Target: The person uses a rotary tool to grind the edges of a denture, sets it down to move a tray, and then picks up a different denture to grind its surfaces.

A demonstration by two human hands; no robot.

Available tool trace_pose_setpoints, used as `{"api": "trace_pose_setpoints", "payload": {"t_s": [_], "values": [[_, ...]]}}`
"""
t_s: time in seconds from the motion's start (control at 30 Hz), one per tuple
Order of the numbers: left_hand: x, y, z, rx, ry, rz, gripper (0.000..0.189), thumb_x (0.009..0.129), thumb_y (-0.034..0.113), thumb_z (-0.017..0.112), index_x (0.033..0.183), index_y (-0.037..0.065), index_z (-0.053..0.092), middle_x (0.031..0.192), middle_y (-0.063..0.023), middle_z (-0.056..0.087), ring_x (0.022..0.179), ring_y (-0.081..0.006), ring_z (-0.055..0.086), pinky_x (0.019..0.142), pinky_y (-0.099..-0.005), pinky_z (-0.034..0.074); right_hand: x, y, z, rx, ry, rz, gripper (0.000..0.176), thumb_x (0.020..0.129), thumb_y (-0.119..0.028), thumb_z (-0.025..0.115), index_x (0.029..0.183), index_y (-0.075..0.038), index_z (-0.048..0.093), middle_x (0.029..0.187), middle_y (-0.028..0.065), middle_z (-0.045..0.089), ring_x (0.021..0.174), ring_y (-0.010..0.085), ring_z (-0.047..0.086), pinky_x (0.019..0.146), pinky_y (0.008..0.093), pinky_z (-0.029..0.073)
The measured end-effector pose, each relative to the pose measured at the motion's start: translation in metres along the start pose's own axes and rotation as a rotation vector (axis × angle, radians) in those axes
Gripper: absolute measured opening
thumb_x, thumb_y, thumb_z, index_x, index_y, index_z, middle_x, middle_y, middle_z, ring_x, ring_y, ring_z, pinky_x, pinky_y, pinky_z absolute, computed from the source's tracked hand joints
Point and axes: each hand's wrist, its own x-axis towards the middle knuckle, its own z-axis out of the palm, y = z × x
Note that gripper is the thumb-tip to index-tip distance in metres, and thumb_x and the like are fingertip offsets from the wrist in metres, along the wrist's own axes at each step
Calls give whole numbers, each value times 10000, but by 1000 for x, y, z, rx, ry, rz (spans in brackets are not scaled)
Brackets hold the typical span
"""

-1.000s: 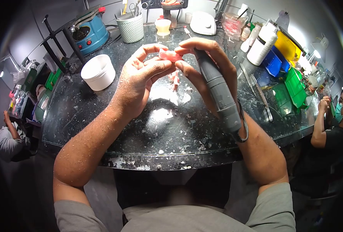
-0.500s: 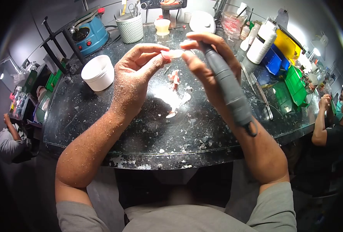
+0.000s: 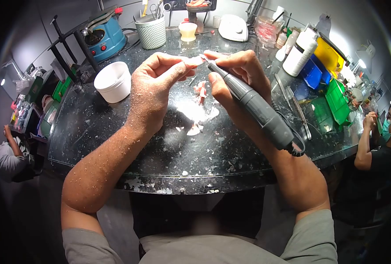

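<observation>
My left hand (image 3: 158,79), dusted with pale shavings, pinches a small pinkish-white piece (image 3: 194,61) between thumb and fingers. In my right hand (image 3: 244,75) is a dark grey rotary handpiece (image 3: 259,105), its tip pointing at the piece; fingertips of both hands are close together. Whether the tip touches the piece cannot be made out. Below the hands a small pink object (image 3: 200,91) lies on the black table (image 3: 160,154), with white scraps (image 3: 194,129) nearer me.
A white round tub (image 3: 113,82), a blue machine (image 3: 105,39) and a tool cup (image 3: 151,33) stand left. Right are metal tools (image 3: 297,108), a white bottle (image 3: 299,53), and blue, yellow and green bins (image 3: 337,101). People sit at both far sides.
The handpiece has swung so that its tip now meets the area of the small piece, and my right fingers have closed around it. My left hand has barely moved.
</observation>
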Motion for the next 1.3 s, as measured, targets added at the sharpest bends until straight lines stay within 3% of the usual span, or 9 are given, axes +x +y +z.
{"api": "trace_pose_setpoints", "payload": {"t_s": [0.07,0.17,0.33,0.43,0.83,0.9,1.07,1.17,1.3], "values": [[-1,0,1,-12,1,5,164,938,100,703,1024,-20,631,1008,-137,727,948,-180,708,897,-304,547,-2,-4,-2,-52,-38,101,295,773,-15,773,1012,-22,601,996,159,710,1025,234,721,824,328,587],[0,0,2,-19,-1,11,161,941,106,701,1017,-16,629,1008,-135,726,946,-176,707,898,-304,545,1,2,-2,-112,-90,-59,284,772,-13,770,1000,-15,601,982,156,708,1045,250,717,848,334,580],[-2,-1,1,-4,-9,17,139,949,96,687,1013,-9,622,1021,-138,727,953,-172,704,905,-303,540,0,-1,0,-50,-27,37,278,774,-13,769,999,-19,606,979,159,705,1080,252,703,870,342,570],[-1,-3,0,-5,-20,25,166,942,144,707,1009,22,616,1056,-155,724,991,-207,707,976,-362,526,0,-5,-1,-40,-74,57,275,778,-15,769,999,-19,606,982,167,700,1094,250,696,876,341,567],[-5,4,3,58,-3,63,157,923,115,728,1005,11,644,1036,-136,727,999,-183,701,964,-345,528,-3,-9,2,9,-81,121,329,791,-49,779,1056,-33,585,994,167,691,1138,285,678,907,363,559],[-5,5,4,85,22,66,151,917,75,731,995,-19,644,1010,-146,735,978,-168,705,916,-284,542,-2,-10,2,-3,-92,123,331,790,-49,779,1057,-34,584,982,165,690,1144,286,676,914,369,558],[-4,2,2,49,2,79,145,915,71,732,989,-17,645,1014,-145,736,985,-162,703,914,-281,541,2,-9,-1,-84,-165,-40,341,785,-42,774,1063,-27,577,956,159,685,1134,295,678,956,381,540],[-4,2,3,21,-4,84,140,913,69,734,981,-17,647,1016,-144,736,991,-163,703,913,-281,542,-2,-9,4,-6,-82,54,332,786,-39,770,1058,-23,579,952,151,678,1129,297,677,973,389,531],[-5,1,3,109,12,134,120,913,61,731,974,-10,655,1013,-138,736,988,-166,708,903,-280,548,1,-9,2,-86,-125,-55,320,792,-41,765,1052,-15,581,948,156,670,1142,305,671,977,402,530]]}}
